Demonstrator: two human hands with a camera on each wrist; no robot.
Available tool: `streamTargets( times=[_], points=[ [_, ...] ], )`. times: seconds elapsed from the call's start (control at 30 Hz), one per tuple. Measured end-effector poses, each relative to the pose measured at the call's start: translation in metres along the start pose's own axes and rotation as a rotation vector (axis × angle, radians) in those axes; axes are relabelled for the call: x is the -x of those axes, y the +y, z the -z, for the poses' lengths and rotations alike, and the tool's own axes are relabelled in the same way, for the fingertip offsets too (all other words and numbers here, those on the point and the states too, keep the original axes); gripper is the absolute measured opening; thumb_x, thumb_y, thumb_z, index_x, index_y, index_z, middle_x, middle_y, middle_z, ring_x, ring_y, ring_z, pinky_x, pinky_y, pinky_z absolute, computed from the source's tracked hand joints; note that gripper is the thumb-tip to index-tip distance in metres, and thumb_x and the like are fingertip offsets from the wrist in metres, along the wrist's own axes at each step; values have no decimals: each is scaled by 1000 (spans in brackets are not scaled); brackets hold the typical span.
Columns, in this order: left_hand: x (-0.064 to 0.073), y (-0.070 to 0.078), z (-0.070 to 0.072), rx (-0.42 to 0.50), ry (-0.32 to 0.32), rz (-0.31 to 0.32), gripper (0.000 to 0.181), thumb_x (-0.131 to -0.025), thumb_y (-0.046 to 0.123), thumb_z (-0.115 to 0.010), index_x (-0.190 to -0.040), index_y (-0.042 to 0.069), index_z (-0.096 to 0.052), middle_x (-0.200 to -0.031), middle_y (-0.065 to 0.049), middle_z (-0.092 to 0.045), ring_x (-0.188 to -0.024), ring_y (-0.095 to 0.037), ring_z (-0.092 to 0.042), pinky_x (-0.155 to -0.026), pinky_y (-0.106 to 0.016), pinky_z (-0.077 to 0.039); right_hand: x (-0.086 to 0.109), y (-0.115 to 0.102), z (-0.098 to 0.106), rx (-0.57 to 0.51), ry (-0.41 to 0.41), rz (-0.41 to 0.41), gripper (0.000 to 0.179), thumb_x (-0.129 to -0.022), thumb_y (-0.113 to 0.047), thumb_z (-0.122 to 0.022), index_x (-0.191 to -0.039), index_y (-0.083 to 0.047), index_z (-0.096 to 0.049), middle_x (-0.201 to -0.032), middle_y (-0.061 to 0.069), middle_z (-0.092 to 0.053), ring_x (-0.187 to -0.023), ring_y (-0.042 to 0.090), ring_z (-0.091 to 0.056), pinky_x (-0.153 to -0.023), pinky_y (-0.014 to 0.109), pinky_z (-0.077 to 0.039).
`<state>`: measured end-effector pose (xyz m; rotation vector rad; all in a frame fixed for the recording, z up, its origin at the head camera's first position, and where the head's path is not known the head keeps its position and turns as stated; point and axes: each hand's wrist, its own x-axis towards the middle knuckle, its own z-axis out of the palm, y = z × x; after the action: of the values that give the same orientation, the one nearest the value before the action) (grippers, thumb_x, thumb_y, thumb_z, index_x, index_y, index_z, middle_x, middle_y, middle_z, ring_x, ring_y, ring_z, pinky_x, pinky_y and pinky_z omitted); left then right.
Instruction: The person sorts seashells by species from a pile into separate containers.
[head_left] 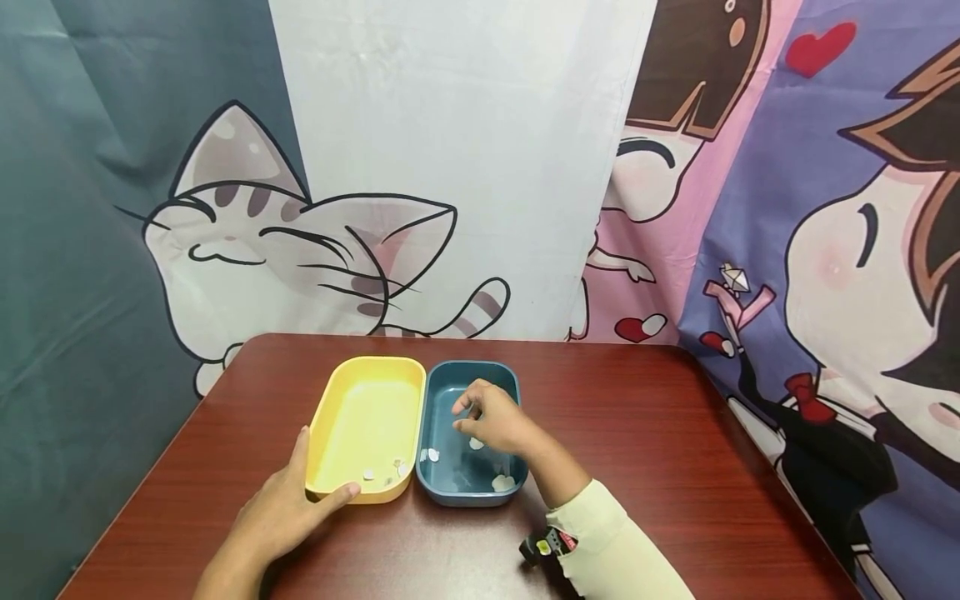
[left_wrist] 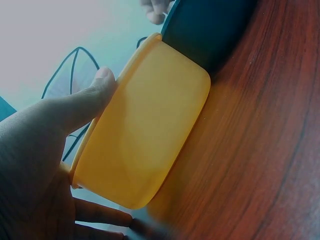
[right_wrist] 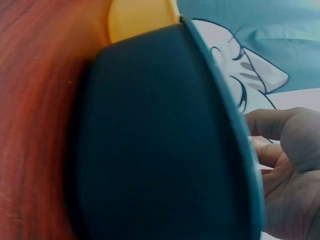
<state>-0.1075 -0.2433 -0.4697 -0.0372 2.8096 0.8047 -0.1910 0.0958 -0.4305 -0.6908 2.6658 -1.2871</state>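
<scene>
On the table a yellow rectangular tub [head_left: 365, 400] stands side by side with a dark blue tub [head_left: 442, 417]. My left hand [head_left: 281, 508] holds the yellow tub at its near left corner, thumb over the rim and fingers along the outer side. Over the blue tub hovers my right hand [head_left: 491, 417], fingers loosely bent, with a gap between thumb and forefinger and nothing visible in it. Small white pieces [head_left: 502, 482] lie on the blue tub's floor. A few more pale bits [head_left: 367, 475] sit at the near end inside the yellow tub.
The tubs stand on a reddish-brown wooden table [head_left: 622, 433] with rounded far corners. Behind it hangs a printed cloth [head_left: 465, 125] with cartoon figures. A small black device [head_left: 547, 546] is strapped at the right wrist, beside the pale sleeve [head_left: 615, 533].
</scene>
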Motion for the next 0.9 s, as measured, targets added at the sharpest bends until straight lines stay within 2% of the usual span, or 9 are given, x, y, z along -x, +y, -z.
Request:
streamTargets(
  times=[0.13, 0.33, 0.43, 0.63, 0.73, 0.9],
  points=[
    [1, 0, -1, 1, 1, -3, 139, -92, 84, -64, -173, -1, 10, -170, -41, -32, -146, -59, -51, -99, -74, -51, -2, 2, -8, 64, -43, -28, 9, -97, -5, -81, -103, -1, -75, -113, 9, -64, -74, 11, -59, -66, 25, -50],
    [0, 0, -1, -10, 5, -2, 140, -91, 85, -64, -173, -1, 10, -170, -41, -32, -145, -60, -51, -99, -74, -51, -5, 0, -18, 166, -78, -78, 17, -93, -10, -87, -103, -3, -76, -110, 7, -66, -84, 11, -65, -74, 27, -53],
    [-1, 0, 0, -8, 2, 1, 140, -91, 85, -64, -173, -2, 10, -170, -41, -31, -146, -60, -51, -100, -74, -51, -5, -2, -24, 204, -80, -108, 19, -92, -13, -89, -104, -3, -77, -111, 5, -66, -86, 14, -66, -79, 31, -54],
    [-1, 0, -1, 1, 0, 4, 140, -91, 85, -64, -173, -1, 10, -170, -41, -31, -146, -59, -50, -100, -74, -50, -7, -2, -34, 271, -104, -131, 24, -87, -15, -93, -106, -8, -80, -111, 6, -68, -102, 20, -63, -93, 37, -53],
    [-1, 0, -1, 3, 0, 4, 140, -91, 85, -64, -173, 0, 11, -170, -41, -31, -147, -59, -50, -101, -74, -50, -8, -1, -36, 262, -114, -147, 27, -85, -13, -94, -108, -9, -81, -105, 9, -70, -97, 19, -63, -91, 38, -53],
    [-1, -1, -2, 0, 5, -2, 140, -91, 85, -64, -173, -1, 11, -170, -41, -31, -147, -59, -50, -100, -74, -51, -11, -2, -41, 261, -115, -206, 27, -85, -11, -94, -109, -11, -81, -94, 8, -70, -89, 16, -59, -86, 35, -52]
  ],
)
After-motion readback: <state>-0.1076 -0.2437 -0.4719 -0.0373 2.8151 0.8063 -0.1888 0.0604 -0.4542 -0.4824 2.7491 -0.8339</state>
